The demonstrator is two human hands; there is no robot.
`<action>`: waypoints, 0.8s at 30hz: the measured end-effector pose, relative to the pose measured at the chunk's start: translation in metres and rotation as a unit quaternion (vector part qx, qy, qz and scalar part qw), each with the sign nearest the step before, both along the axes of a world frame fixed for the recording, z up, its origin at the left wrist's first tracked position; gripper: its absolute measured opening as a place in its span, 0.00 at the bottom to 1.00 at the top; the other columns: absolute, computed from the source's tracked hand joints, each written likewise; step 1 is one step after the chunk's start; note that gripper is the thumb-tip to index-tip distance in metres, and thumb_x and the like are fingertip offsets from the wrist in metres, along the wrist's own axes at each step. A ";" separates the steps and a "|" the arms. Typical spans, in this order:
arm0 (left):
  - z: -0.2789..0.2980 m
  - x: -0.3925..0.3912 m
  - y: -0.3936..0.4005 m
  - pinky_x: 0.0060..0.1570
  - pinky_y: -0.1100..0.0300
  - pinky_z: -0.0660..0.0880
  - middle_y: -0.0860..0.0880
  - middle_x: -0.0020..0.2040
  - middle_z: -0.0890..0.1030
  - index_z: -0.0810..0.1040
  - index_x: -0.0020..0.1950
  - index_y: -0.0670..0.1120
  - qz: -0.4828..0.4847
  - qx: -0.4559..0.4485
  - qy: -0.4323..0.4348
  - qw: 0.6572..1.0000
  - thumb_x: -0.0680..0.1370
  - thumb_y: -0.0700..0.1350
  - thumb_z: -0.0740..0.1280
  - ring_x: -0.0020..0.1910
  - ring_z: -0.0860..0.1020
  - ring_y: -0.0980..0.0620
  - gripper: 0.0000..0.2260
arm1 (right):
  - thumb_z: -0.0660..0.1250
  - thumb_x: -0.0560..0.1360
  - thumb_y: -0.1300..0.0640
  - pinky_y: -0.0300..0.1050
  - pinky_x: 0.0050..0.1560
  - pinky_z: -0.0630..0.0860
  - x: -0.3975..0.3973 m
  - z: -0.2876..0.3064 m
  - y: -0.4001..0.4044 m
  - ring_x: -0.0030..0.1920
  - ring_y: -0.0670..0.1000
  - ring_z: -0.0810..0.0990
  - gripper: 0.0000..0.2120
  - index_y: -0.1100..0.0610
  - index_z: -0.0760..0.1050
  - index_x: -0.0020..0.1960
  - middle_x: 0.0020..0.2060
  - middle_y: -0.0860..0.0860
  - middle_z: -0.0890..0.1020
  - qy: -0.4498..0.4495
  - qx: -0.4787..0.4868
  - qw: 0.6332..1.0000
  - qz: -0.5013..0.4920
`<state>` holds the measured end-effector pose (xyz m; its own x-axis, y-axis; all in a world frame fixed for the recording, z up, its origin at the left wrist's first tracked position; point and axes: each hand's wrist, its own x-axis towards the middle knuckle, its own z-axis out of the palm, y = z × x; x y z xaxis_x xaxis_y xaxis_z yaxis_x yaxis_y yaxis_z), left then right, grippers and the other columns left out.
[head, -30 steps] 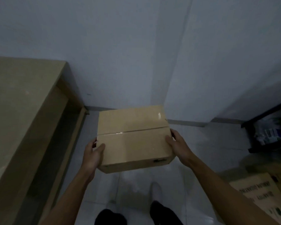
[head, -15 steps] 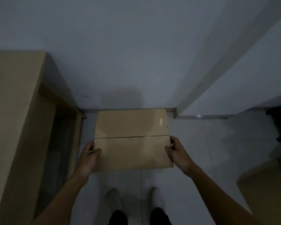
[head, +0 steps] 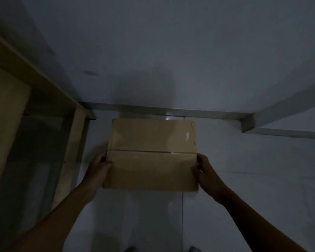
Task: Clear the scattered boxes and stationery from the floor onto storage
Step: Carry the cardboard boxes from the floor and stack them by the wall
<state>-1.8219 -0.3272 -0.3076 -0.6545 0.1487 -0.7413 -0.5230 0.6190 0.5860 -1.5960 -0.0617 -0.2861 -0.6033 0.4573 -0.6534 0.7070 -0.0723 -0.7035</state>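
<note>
— since half a second ago, what has shifted?
— wall and skirting have dropped lower in the frame, and the brown cardboard box (head: 152,154) now sits at the centre, filling more of it; the wooden shelf unit (head: 35,113) has slid further toward the left edge.

— where is the box, and how does it lie?
— centre of the frame, flat top facing the camera, held above the pale tiled floor (head: 253,179). its long axis runs left to right across the picture. the taped seam between the two top flaps runs the same way, just above the middle. its far edge points at the grey skirting (head: 207,113) at the foot of the wall; whether the box touches the floor cannot be told in this dim light.

— and the hands?
— the left hand (head: 96,171) grasps the box's left side, thumb laid over the top edge. the right hand (head: 205,172) grasps the right side the same way. both forearms reach in from the lower corners.

— anything else?
— shoe tips (head: 194,249) show at the bottom edge.
</note>
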 end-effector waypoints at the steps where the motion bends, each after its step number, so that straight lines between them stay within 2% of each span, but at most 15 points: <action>1: -0.013 -0.006 0.002 0.59 0.44 0.76 0.48 0.63 0.79 0.75 0.69 0.54 0.004 0.000 0.006 1.000 0.80 0.41 0.65 0.59 0.77 0.45 0.18 | 0.55 0.85 0.58 0.44 0.63 0.69 -0.008 -0.015 0.001 0.66 0.47 0.68 0.20 0.53 0.57 0.76 0.67 0.46 0.67 -0.001 0.003 1.000 0.009; 5: -0.048 -0.027 0.013 0.56 0.50 0.73 0.51 0.61 0.75 0.73 0.70 0.55 0.030 -0.002 0.035 0.999 0.81 0.40 0.64 0.58 0.74 0.46 0.19 | 0.53 0.85 0.62 0.45 0.63 0.70 -0.035 -0.056 0.003 0.67 0.49 0.68 0.20 0.54 0.58 0.76 0.66 0.47 0.68 0.001 0.009 1.000 0.007; 7: -0.058 -0.042 0.018 0.59 0.49 0.73 0.50 0.64 0.76 0.72 0.71 0.54 0.028 0.004 0.047 0.998 0.81 0.42 0.65 0.61 0.74 0.45 0.19 | 0.52 0.85 0.60 0.53 0.66 0.73 -0.048 -0.068 0.006 0.68 0.52 0.70 0.19 0.53 0.58 0.76 0.67 0.48 0.69 0.009 0.011 1.000 0.014; 9: -0.069 -0.058 0.023 0.61 0.48 0.74 0.48 0.67 0.76 0.72 0.73 0.53 0.019 0.005 0.049 0.999 0.80 0.46 0.68 0.62 0.75 0.44 0.21 | 0.53 0.85 0.59 0.59 0.69 0.72 -0.059 -0.077 0.011 0.70 0.53 0.70 0.19 0.53 0.59 0.76 0.67 0.48 0.68 0.018 0.015 0.999 0.024; 11: -0.076 -0.072 0.026 0.61 0.49 0.75 0.48 0.66 0.78 0.72 0.73 0.54 0.007 0.003 0.043 0.999 0.77 0.51 0.71 0.61 0.77 0.45 0.24 | 0.53 0.85 0.60 0.62 0.69 0.72 -0.070 -0.082 0.016 0.70 0.54 0.70 0.21 0.53 0.59 0.77 0.69 0.48 0.68 0.024 0.017 0.999 0.014; 13: -0.079 -0.084 0.030 0.63 0.47 0.75 0.50 0.65 0.79 0.73 0.71 0.58 -0.004 0.009 0.034 0.999 0.70 0.59 0.73 0.61 0.78 0.45 0.30 | 0.53 0.84 0.62 0.63 0.68 0.72 -0.081 -0.088 0.022 0.70 0.55 0.69 0.23 0.53 0.59 0.78 0.72 0.50 0.68 0.026 0.020 0.999 -0.006; 15: -0.080 -0.092 0.035 0.64 0.43 0.75 0.53 0.65 0.79 0.72 0.70 0.62 -0.020 0.013 0.022 0.999 0.65 0.64 0.72 0.62 0.78 0.46 0.34 | 0.53 0.83 0.64 0.59 0.67 0.73 -0.091 -0.091 0.026 0.70 0.54 0.70 0.24 0.52 0.61 0.78 0.73 0.51 0.68 0.037 0.029 0.999 -0.017; 18: -0.080 -0.101 0.042 0.64 0.44 0.75 0.53 0.65 0.79 0.71 0.72 0.61 -0.036 0.022 0.010 0.999 0.64 0.65 0.71 0.61 0.78 0.47 0.36 | 0.53 0.83 0.65 0.49 0.61 0.73 -0.102 -0.094 0.028 0.65 0.51 0.71 0.24 0.53 0.64 0.77 0.70 0.50 0.71 0.037 0.037 0.998 -0.025; 21: -0.091 -0.112 0.041 0.62 0.42 0.76 0.53 0.65 0.79 0.71 0.71 0.62 -0.047 0.027 -0.009 0.999 0.62 0.67 0.71 0.60 0.79 0.47 0.37 | 0.54 0.82 0.66 0.50 0.63 0.72 -0.107 -0.098 0.028 0.66 0.52 0.72 0.23 0.55 0.65 0.76 0.70 0.52 0.71 0.028 0.033 0.999 -0.025; 24: -0.088 -0.117 0.042 0.64 0.42 0.74 0.53 0.68 0.77 0.69 0.73 0.62 -0.062 0.014 -0.026 0.998 0.63 0.68 0.71 0.63 0.78 0.47 0.39 | 0.54 0.81 0.68 0.49 0.61 0.73 -0.110 -0.096 0.029 0.64 0.52 0.73 0.24 0.55 0.66 0.75 0.69 0.52 0.73 0.020 0.030 0.999 -0.025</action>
